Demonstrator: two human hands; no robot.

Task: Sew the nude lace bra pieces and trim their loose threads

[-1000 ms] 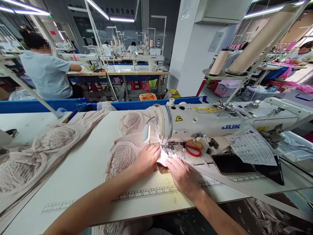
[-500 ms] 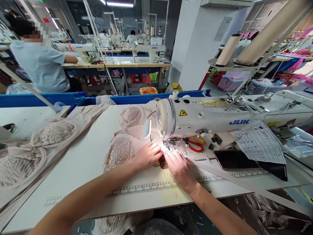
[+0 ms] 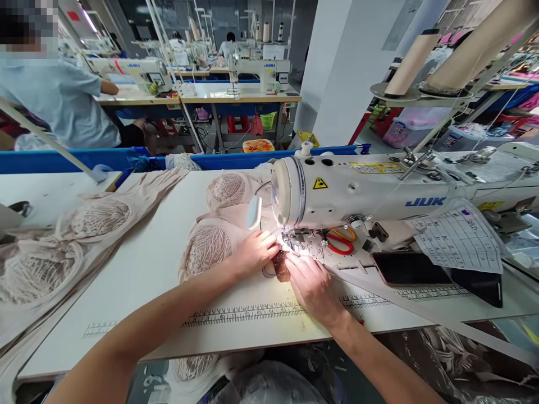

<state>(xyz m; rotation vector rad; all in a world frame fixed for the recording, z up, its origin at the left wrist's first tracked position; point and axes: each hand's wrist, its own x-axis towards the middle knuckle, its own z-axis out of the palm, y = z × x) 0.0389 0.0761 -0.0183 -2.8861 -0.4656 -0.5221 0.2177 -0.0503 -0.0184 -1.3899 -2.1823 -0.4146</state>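
Note:
A beige bra (image 3: 208, 249) with lace-patterned cups lies left of the sewing machine (image 3: 337, 188), its edge running in by the lit needle area. My left hand (image 3: 255, 252) is closed on the bra's edge just left of the presser foot (image 3: 295, 238). Close in front of the foot, my right hand (image 3: 311, 280) has its fingers pressed together on a pale elastic band (image 3: 391, 306), which trails from under the hand across the table to the lower right. The fingertips partly hide where band and bra meet.
More beige bras (image 3: 103, 216) are heaped at left. Red-handled scissors (image 3: 340, 245), a phone (image 3: 410, 269) and a written paper sheet (image 3: 458, 235) lie right of the needle. A printed ruler (image 3: 252, 311) runs along the table front. A co-worker (image 3: 63, 106) sits beyond.
The camera view has shifted a little, so the scene sits higher. The gap between my hands is slightly wider, the right one having moved a bit rightward. Both keep their hold.

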